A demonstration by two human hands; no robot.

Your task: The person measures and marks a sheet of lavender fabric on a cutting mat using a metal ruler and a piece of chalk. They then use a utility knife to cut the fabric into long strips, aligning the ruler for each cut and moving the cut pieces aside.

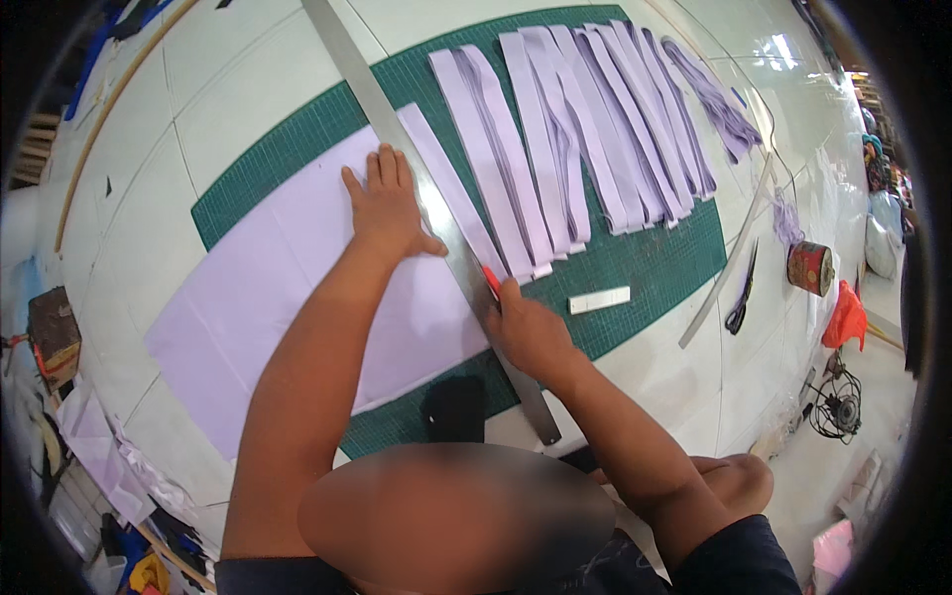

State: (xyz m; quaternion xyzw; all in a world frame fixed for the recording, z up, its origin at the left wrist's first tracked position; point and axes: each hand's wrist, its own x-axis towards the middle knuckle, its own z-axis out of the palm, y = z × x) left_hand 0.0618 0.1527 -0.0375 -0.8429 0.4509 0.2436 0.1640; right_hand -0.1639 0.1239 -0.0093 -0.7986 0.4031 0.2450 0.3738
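Note:
A large lilac fabric piece lies flat on a green cutting mat. Across its right side runs a long metal ruler, slanting from far left to near right. My left hand presses down flat, fingers spread, on the fabric and the ruler's left edge. Closed around a red cutter, my right hand is at the ruler's right edge near its lower part. The cutter's blade is hidden. Along that edge lies a narrow lilac strip, and beyond it are several stacked strips.
A small white block sits on the mat, right of my right hand. Farther right are black scissors, a thin metal strip, a round tin and a red plastic bag. A dark box stands at the left.

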